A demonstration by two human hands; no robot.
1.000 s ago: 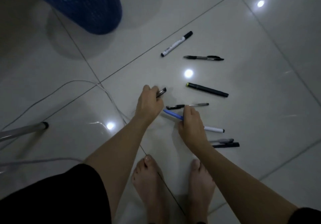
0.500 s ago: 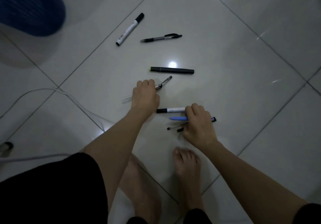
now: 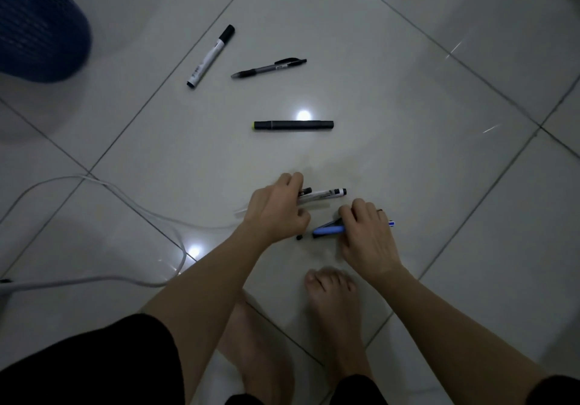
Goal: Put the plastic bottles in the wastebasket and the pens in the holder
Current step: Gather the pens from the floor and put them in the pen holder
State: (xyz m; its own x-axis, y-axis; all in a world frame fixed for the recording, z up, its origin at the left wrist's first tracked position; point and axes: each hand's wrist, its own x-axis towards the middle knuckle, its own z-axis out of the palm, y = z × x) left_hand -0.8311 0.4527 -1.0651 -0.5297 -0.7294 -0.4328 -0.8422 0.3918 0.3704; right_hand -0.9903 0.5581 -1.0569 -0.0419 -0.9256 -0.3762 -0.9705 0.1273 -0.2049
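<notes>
Pens, light, stiff, slick on glossy floor (image 3: 408,153); best pinched mid-barrel. Left hand (image 3: 276,213) clenched around white marker (image 3: 326,194) at lower centre; right hand (image 3: 367,235) gripping blue pen (image 3: 328,230). Loose above: black highlighter (image 3: 293,125), grey pen (image 3: 268,68), whiteboard marker (image 3: 211,56).

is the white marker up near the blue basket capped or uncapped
Capped. The white marker lies flat on the floor tile with its black cap seated on the far end; no tip shows there.
</notes>
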